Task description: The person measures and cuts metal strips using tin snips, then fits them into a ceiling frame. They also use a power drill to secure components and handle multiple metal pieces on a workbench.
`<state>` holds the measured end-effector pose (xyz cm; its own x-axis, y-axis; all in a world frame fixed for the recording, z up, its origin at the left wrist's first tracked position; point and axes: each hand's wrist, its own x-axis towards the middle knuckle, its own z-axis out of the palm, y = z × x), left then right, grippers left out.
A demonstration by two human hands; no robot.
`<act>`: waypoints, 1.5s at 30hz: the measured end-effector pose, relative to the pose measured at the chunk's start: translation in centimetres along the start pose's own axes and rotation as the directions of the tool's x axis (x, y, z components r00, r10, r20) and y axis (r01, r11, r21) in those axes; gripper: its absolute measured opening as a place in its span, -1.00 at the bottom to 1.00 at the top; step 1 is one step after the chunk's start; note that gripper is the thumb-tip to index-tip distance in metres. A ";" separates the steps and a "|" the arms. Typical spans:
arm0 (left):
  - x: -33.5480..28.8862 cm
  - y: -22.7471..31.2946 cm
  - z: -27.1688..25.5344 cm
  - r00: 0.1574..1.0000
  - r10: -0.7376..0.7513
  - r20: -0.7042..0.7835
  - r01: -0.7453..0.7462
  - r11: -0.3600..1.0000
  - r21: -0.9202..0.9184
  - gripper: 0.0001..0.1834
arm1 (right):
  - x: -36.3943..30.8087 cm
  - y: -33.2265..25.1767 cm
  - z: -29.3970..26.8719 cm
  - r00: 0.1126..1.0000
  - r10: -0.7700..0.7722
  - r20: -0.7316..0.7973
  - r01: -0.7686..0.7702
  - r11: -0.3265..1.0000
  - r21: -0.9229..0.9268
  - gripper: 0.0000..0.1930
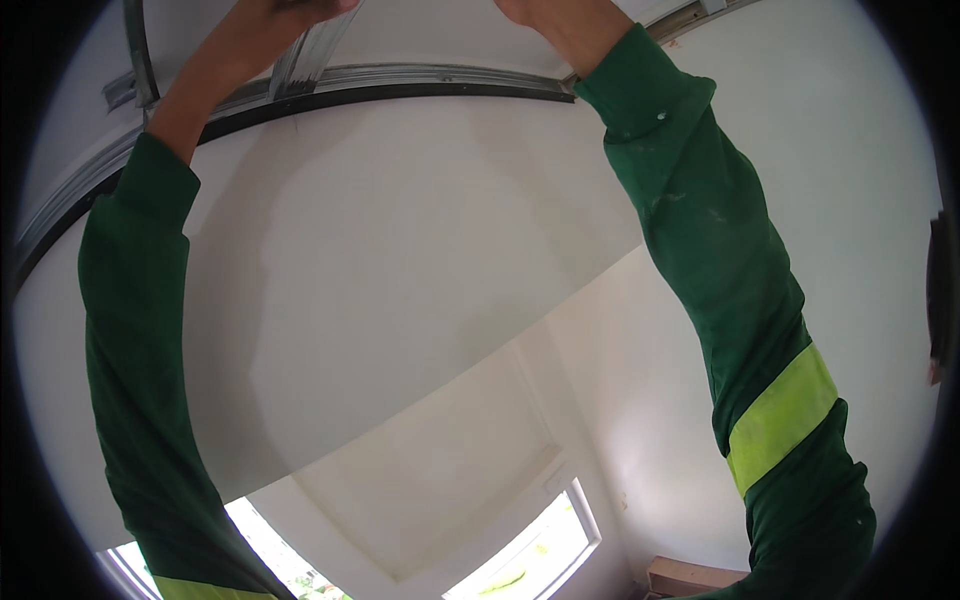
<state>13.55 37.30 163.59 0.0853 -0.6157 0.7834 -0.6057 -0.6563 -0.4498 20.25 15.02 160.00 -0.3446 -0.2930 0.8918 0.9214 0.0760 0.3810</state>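
I cannot tell whether the left hand or right hand is clenched or grasping: both cross the view's top edge, open room between them. Just below, a metal rail runs side to side lengthwise, bowed by the lens, behind the left wrist toward the right cuff, above a pale panel.

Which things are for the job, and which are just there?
Probably for the job, nearest the hands:
metal crosspiece, by the left hand
long metal rail, near the right hand

Just there:
bright window
brown block, lower right
dark thing, right edge, unclear
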 end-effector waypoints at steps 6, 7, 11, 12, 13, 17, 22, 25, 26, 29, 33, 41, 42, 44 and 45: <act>1.0 -3.0 0.0 0.987 0.123 -0.102 -0.113 0.989 0.095 -0.40 | 0.1 0.0 0.4 1.000 -0.025 0.003 0.025 1.000 0.006 -0.56; 1.1 -3.7 0.0 0.976 0.164 -0.143 -0.144 0.979 0.142 -0.31 | 0.0 -0.2 0.6 1.000 -0.021 0.014 0.021 1.000 0.000 -0.56; 0.7 -5.0 0.0 0.965 0.206 -0.164 -0.187 0.975 0.122 -0.24 | -0.1 -1.3 0.9 0.997 0.014 0.074 -0.010 0.998 -0.054 -0.62; 0.6 -4.8 0.0 0.969 0.186 -0.162 -0.172 0.981 0.094 -0.26 | -0.3 -1.5 1.2 1.000 0.019 0.013 -0.018 0.998 -0.062 -0.62; 0.5 -4.5 -0.1 0.966 0.206 -0.159 -0.192 0.977 0.096 -0.28 | -0.5 -1.7 1.5 0.999 0.037 -0.039 -0.040 0.996 -0.079 -0.60; 0.1 -2.0 0.1 0.985 0.041 -0.167 -0.026 0.996 0.090 -0.24 | -0.7 -2.6 1.4 0.996 0.087 0.018 -0.085 0.993 -0.078 -0.54; 1.3 1.7 0.8 0.909 0.195 -0.367 -0.198 0.980 0.031 -0.16 | -1.1 -2.8 1.4 0.995 0.096 0.024 -0.094 0.992 -0.087 -0.50; 3.9 4.3 0.1 0.860 0.337 -0.382 -0.365 0.931 0.002 -0.15 | -1.1 -2.2 1.4 0.999 0.048 0.002 -0.048 0.991 -0.125 -0.55; 4.8 5.2 -0.3 0.862 0.360 -0.357 -0.391 0.920 -0.017 -0.15 | -1.0 -1.9 1.4 0.999 0.053 -0.006 -0.054 0.989 -0.137 -0.57; 6.5 7.5 -1.7 0.883 0.417 -0.213 -0.362 0.896 0.257 -0.28 | -0.8 -1.2 1.3 1.000 0.005 -0.004 -0.005 0.991 -0.130 -0.60; 6.5 8.6 -1.4 0.907 0.395 -0.145 -0.410 0.908 -0.090 -0.54 | -1.2 -0.7 1.1 0.999 -0.053 -0.007 0.051 0.988 -0.147 -0.66; 5.2 11.0 2.1 0.830 0.506 -0.233 -0.525 0.851 -0.025 -0.37 | -2.9 0.2 0.1 0.938 -0.314 -0.150 0.269 0.928 -0.258 -0.70; 4.8 11.7 2.5 0.811 0.525 -0.258 -0.534 0.845 0.039 -0.34 | -2.8 0.3 0.2 0.849 -0.507 -0.151 0.417 0.817 -0.399 -0.72; 4.0 13.0 3.0 0.886 0.386 -0.258 -0.339 0.917 0.209 -0.31 | -3.0 0.3 0.2 0.796 -0.583 -0.162 0.482 0.773 -0.413 -0.77; 3.8 13.5 2.8 0.901 0.361 -0.240 -0.301 0.919 0.254 -0.30 | -3.2 0.2 -0.1 0.859 -0.474 -0.195 0.413 0.865 -0.285 -0.81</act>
<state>7.88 24.88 159.25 -0.3321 -0.6872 0.6461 -0.3814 -0.5287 -0.7583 21.61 15.90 157.17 -0.6977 -0.4732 0.5378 0.7059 -0.3267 0.6284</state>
